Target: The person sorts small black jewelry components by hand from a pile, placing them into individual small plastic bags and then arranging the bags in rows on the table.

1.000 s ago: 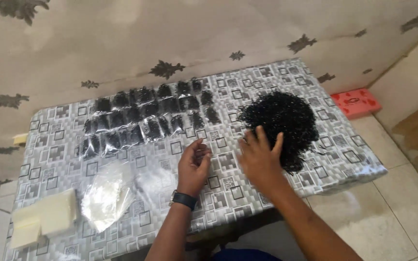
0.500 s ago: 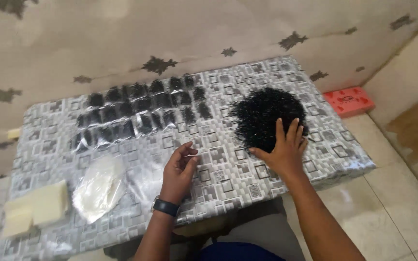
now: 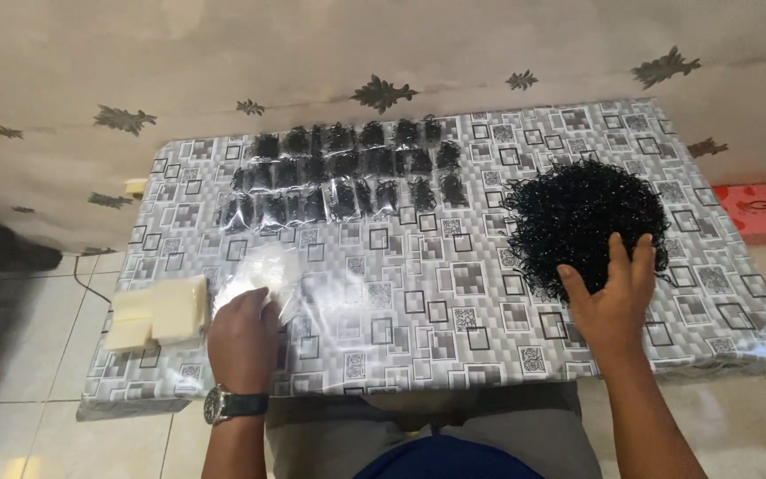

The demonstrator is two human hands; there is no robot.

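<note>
A big pile of small black bands [image 3: 582, 217] lies on the right of the patterned table [image 3: 418, 302]. My right hand [image 3: 612, 297] rests flat, fingers spread, on the pile's near edge and holds nothing. My left hand [image 3: 243, 333], with a wristwatch, is down on a stack of empty clear plastic bags [image 3: 263, 275] at the front left, fingers curled on the top bag. Rows of small filled bags [image 3: 339, 173] of black bands lie at the back of the table.
Pale yellow paper stacks [image 3: 157, 312] sit at the table's front left corner. A red box [image 3: 760, 210] lies on the tiled floor to the right. A patterned wall rises directly behind the table.
My left hand has gone from the table's middle leftward to the clear bags. My right hand stays at the black pile's near edge. The camera view has shifted.
</note>
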